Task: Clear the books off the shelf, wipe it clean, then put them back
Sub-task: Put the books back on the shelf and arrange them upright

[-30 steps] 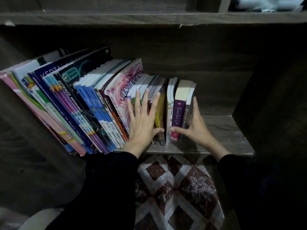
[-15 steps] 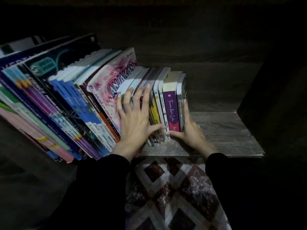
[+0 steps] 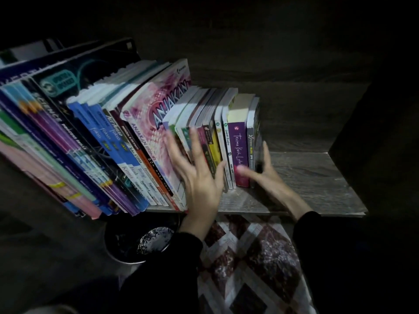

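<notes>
A row of books leans left on the grey wooden shelf (image 3: pixel 313 182). Large workbooks (image 3: pixel 95 132) fill the left, with a pink book titled ANJAKAN (image 3: pixel 156 123) beside them. Smaller paperbacks (image 3: pixel 210 123) stand at the right end, among them a purple-spined book (image 3: pixel 238 143). My left hand (image 3: pixel 199 175) lies with straight, spread fingers against the spines of the small paperbacks. My right hand (image 3: pixel 265 175) cups the right end of the row, thumb across the purple spine and fingers along the last book's outer cover.
The right third of the shelf board is bare, bounded by a dark side wall (image 3: pixel 367 132). Below the shelf edge sits a dark round bowl (image 3: pixel 140 241) on the floor and a diamond-patterned cloth (image 3: pixel 249 257) over my lap.
The view has tilted down and a bowl below the shelf has come into sight. My left hand has slid right along the spines; my right hand stays at the row's end.
</notes>
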Available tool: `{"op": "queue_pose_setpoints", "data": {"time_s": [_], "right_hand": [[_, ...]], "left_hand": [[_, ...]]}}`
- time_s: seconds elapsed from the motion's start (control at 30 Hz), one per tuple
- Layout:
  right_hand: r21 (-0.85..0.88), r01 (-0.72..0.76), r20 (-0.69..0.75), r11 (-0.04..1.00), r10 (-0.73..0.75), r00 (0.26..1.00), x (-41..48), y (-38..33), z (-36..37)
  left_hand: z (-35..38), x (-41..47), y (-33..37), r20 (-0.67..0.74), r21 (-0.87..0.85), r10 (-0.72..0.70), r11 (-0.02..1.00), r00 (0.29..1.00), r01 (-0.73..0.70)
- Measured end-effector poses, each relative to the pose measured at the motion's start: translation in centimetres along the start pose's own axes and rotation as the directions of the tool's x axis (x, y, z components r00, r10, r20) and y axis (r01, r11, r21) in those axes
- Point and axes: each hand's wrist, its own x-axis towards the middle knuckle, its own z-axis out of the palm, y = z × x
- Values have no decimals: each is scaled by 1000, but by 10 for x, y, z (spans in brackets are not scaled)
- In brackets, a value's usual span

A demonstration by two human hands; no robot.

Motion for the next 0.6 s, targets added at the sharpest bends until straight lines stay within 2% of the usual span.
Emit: {"op": "queue_pose_setpoints", "data": {"time_s": [0.07,0.13,0.33,0.5,0.6], "right_hand": [[139,-116,48,983,111,993,16,13,-6],[183,-148,98,972,132,986,36,34,-6],[175,-66,85,982,51,995,56,53,11],[179,-2,50,984,-8,999,57,48,23],[174,21,31,985,-27,999,57,44,29]], "left_hand": [[4,-16,5,-49,-210,-201,960,978,186],[10,-18,4,-102,-229,-281,940,954,252],[9,-14,-4,-108,-148,-77,987,991,60],[3,-12,-5,-102,-17,-108,994,989,107],[8,-21,1,-27,53,-143,988,989,144]]}}
